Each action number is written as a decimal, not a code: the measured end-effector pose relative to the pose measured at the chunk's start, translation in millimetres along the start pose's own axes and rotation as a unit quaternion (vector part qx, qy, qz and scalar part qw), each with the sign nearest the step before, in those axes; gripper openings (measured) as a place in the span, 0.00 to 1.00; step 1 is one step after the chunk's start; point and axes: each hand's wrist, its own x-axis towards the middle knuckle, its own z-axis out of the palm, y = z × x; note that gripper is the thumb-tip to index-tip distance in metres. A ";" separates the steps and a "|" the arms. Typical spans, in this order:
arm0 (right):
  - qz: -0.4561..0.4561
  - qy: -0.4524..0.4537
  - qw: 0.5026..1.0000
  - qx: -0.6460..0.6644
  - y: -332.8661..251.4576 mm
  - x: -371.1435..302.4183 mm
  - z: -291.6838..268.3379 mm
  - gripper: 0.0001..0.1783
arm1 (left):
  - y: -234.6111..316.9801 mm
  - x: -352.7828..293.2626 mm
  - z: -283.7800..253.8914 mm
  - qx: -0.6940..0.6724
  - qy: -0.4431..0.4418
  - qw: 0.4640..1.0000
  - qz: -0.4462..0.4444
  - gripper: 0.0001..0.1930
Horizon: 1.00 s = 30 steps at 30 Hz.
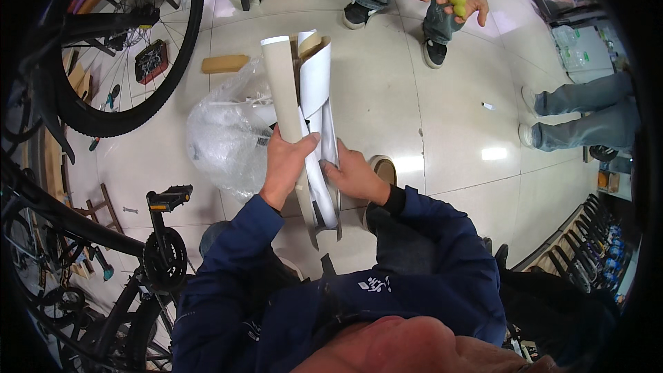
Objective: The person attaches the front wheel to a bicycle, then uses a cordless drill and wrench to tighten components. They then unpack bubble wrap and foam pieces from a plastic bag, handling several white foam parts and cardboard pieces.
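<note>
My left hand (284,166) is wrapped round the left side of a long bundle of folded cardboard (282,72), white on one face and brown on the other. On the bundle's right side my right hand (357,176) grips it too, thumb over a white fold. The cardboard stretches lengthwise away from me, with curled flaps at its far end. Beyond and left of my left hand, a clear plastic bag or wrap (219,141) lies on the floor with white pieces partly visible in it. My fingers behind the cardboard are hidden.
A bicycle wheel (197,48) and a pedal (170,197) stand on my left. A brown block (225,63) lies on the tiled floor (469,186). One person's hands (464,0) hold yellow-green fruit ahead; another's legs (580,114) are at right. Shelving holds dark parts (583,249).
</note>
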 end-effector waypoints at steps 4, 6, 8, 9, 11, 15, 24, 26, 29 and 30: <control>0.014 -0.022 0.999 -0.035 0.7 -2.3 6.1 0.28 | -4.4 4.3 -6.4 -0.048 -0.028 0.998 -0.033 0.18; -0.004 -0.015 1.000 -0.006 2.2 -4.5 7.5 0.23 | -9.0 7.6 -7.6 -0.066 -0.013 0.997 -0.041 0.17; -0.018 -0.009 1.000 -0.001 4.4 -5.8 8.0 0.20 | -13.9 10.1 -9.9 -0.075 0.008 0.995 -0.066 0.17; -0.023 0.003 1.000 0.006 5.5 -6.1 8.0 0.21 | -16.6 11.4 -10.5 -0.080 0.009 0.996 -0.049 0.17; -0.032 0.024 0.999 0.022 6.8 -5.3 7.3 0.24 | -22.4 12.6 -12.5 -0.076 0.033 0.996 -0.041 0.18; -0.046 0.023 0.999 0.002 2.3 -4.4 4.9 0.26 | -33.7 17.6 -15.5 -0.055 0.052 0.997 0.005 0.18; -0.111 -0.020 0.992 -0.048 -12.7 -5.6 -4.7 0.36 | -41.3 15.1 -12.8 -0.041 0.078 0.994 0.064 0.19; -0.059 -0.010 0.993 0.099 -7.8 0.3 -6.1 0.37 | -38.3 13.2 -12.3 -0.055 0.044 0.996 0.063 0.19; 0.024 0.011 0.981 0.194 -0.8 6.6 -0.7 0.36 | -35.0 12.5 -7.9 0.007 -0.001 0.994 0.111 0.18; 0.012 0.006 0.972 0.235 1.4 6.8 0.2 0.38 | -34.8 11.3 -6.0 0.026 0.003 0.992 0.122 0.18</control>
